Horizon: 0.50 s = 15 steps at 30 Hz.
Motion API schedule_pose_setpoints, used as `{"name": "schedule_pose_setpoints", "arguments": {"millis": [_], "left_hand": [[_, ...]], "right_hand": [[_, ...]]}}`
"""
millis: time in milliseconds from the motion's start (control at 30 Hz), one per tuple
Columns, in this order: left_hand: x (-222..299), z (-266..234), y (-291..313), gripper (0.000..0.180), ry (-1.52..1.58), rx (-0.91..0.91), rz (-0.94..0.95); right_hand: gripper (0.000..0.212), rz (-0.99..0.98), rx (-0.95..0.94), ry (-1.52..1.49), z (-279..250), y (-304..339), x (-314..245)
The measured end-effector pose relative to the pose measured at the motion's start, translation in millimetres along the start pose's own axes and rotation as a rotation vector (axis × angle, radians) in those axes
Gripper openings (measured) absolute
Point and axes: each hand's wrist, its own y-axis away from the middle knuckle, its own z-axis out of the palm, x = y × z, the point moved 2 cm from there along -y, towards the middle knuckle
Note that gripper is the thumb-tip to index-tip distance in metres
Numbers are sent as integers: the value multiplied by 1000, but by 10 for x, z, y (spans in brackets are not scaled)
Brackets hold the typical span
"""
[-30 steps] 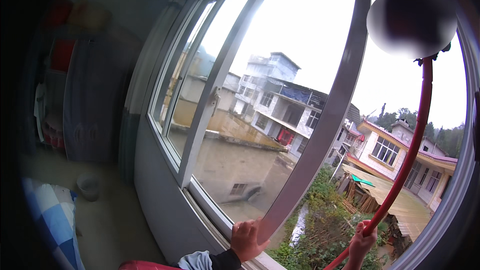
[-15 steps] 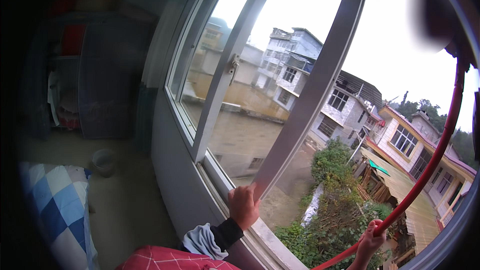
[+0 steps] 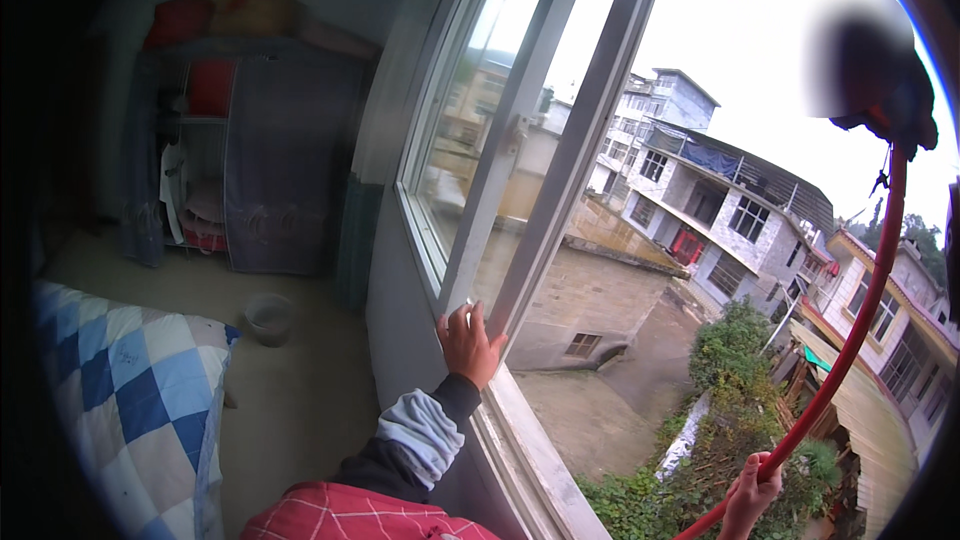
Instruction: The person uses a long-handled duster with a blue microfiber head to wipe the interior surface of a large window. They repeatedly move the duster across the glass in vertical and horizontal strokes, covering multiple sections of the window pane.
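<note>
Item: my left hand (image 3: 468, 342), lower centre of the frame, fingers spread and laid flat against the foot of the grey window frame (image 3: 560, 190), pressing rather than gripping, seemingly to steady me at the opening. Item: my right hand (image 3: 750, 495), lower right, thrust out past the sill (image 3: 530, 460) and clenched around a red pole (image 3: 860, 310); the pole curves up the right side of the frame to a dark head at upper right, blurred, so I cannot tell its kind. The grip sits low on the shaft, which lets the far end reach high outside the glass. Item: sliding pane (image 3: 455, 130), upper centre, pushed left, leaving the gap through which the arm passes. Item: blue-and-white checked quilt (image 3: 120, 390) on the bed, lower left. Item: small pale bowl (image 3: 268, 318) on the floor, left of centre. Item: fabric wardrobe (image 3: 270, 160), upper left, with folded cloth inside. Outside, right half: houses and shrubs below.
</note>
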Motion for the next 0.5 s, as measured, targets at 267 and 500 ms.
{"name": "schedule_pose_setpoints", "arguments": {"millis": [267, 500], "left_hand": [[-444, 359, -415, 110, -121, -4, -161], [-746, 602, -759, 114, -133, -64, -272]], "right_hand": [[10, 116, -119, -58, 176, 13, 340], [11, 177, -159, -78, 412, 13, 195]]}}
